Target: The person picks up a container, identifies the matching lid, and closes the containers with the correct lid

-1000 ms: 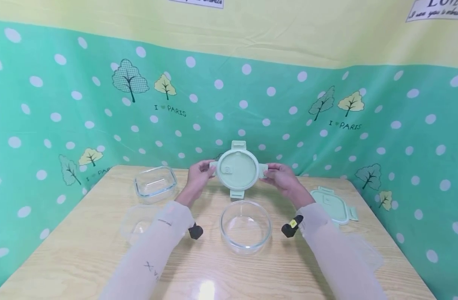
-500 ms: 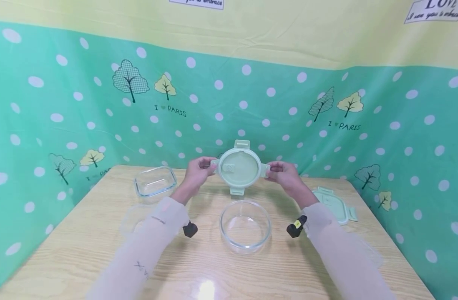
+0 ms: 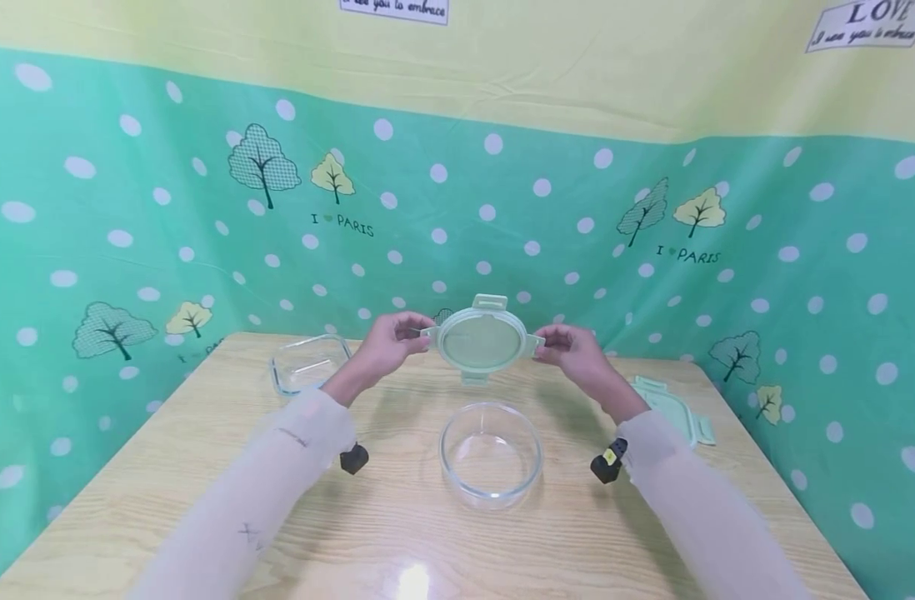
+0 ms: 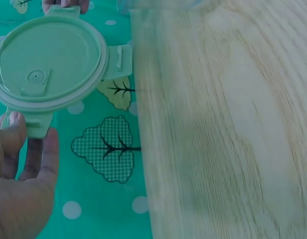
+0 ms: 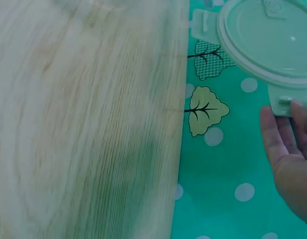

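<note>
Both hands hold a round pale-green snap-lock lid [image 3: 482, 340] in the air above the far part of the table. My left hand [image 3: 392, 346] pinches its left locking tab, and my right hand [image 3: 575, 354] pinches the right one. In the left wrist view the thumb of the left hand [image 4: 24, 174] lies over a tab of the lid [image 4: 49, 59]. The right wrist view has the right hand [image 5: 293, 154] gripping the opposite tab. Nearer than the lid, a round clear glass bowl [image 3: 491, 495] stands upright on the table.
A rectangular glass container [image 3: 307, 364] stands at the back left of the wooden table [image 3: 427, 550]. To the right, a green rectangular lid [image 3: 671, 410] lies partly behind the right forearm. A patterned cloth [image 3: 457, 208] hangs behind the table.
The round lid has tilted towards flat, so its face looks narrower. Both forearms have spread outward, and the left one now covers the clear item at the left.
</note>
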`<state>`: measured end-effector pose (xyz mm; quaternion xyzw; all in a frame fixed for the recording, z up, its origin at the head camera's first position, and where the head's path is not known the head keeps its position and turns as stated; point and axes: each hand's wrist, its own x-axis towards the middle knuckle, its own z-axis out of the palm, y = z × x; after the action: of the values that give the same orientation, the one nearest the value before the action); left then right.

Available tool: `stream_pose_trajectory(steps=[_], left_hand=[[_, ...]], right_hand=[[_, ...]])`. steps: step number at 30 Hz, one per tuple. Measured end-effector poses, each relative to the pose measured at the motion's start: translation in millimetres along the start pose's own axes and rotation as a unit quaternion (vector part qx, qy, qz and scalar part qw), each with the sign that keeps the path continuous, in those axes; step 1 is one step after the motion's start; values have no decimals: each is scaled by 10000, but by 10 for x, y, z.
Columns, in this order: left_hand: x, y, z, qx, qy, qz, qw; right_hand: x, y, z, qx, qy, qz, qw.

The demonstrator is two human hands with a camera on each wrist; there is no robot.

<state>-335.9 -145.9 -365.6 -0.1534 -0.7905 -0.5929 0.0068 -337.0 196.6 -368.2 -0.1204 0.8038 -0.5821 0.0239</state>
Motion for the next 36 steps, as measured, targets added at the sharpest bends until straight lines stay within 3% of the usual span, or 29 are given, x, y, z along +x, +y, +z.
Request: stream_pose_trajectory(steps=[6,12,15,18,21,27,31,36], left_hand=[[-105,36,-56,492,-415,189,9977],[-211,73,-84,650,-755,565,9934],[-265,82,-95,806,-908,851,9890],[-311,77,-96,1139,-1017,1346,9791],[-332,59,-90,1563,-1074,1922,9629],[-356,59,-82,2222,-1052,2894,9251],[-349,58,-80,2724,-1020,3495,8906],[-355,48,-78,3505,-1098,3997,8398]], right_hand=[[-71,4,-35,-763,-177,-606,9951],[-158,17,-55,-1379,-321,-1406,9799],[-203,19,-44,-1580,-340,-1697,9722],[-245,17,-35,-1864,-362,-2010,9610],[-270,22,-26,-2192,-350,-2549,9411],[-286,52,-18,-2741,-188,-3580,8924],[-301,53,-22,-2994,-155,-4116,8606],[-320,54,-34,-3156,-172,-4502,8351]])
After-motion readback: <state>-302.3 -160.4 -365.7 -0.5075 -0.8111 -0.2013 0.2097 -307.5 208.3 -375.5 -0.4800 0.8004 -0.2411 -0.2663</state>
